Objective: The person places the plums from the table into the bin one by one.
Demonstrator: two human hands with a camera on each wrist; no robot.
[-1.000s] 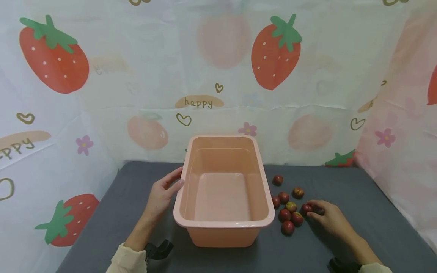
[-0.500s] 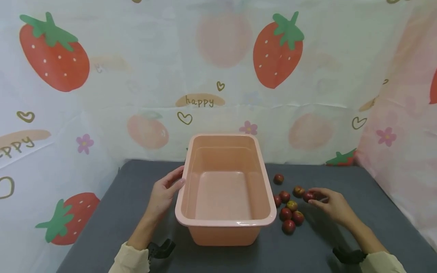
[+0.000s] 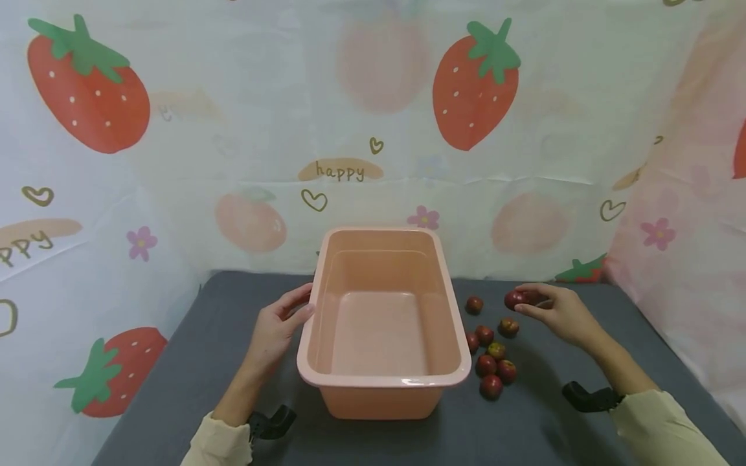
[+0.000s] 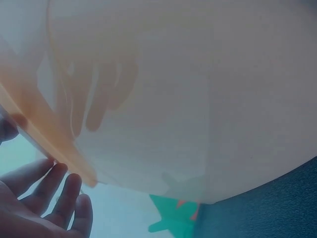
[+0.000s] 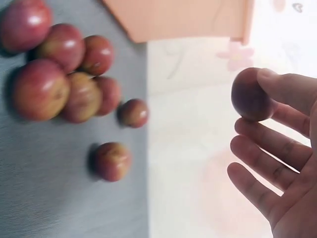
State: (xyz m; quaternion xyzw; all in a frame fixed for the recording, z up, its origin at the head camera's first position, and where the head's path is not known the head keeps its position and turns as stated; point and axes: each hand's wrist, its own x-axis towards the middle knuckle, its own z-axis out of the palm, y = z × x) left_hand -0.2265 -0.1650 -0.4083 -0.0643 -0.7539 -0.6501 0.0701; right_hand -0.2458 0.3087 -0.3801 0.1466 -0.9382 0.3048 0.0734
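Observation:
A peach-coloured plastic basin [image 3: 379,382] stands in the middle of the grey table. At its left side my left hand [image 3: 280,333] grips the rim, thumb on top and fingers beneath; the left wrist view shows the fingertips [image 4: 74,181] right at the rim's underside. My right hand [image 3: 562,315] pinches a dark red plum [image 3: 515,299] between thumb and fingers, raised above the table to the right of the basin. Its other fingers [image 5: 262,183] are spread in the right wrist view. Several more red and yellowish plums [image 3: 486,366] lie beside the basin's right wall.
One plum [image 3: 474,305] lies apart toward the back, another [image 3: 509,327] nearer the group. A fruit-printed cloth [image 3: 350,116] hangs behind and at both sides of the table [image 3: 233,310]. Black straps with camera mounts [image 3: 588,397] sit at both wrists.
My right hand has lifted the plum off the table, up and toward the back, away from the others. My left hand has kept its grip on the basin's rim.

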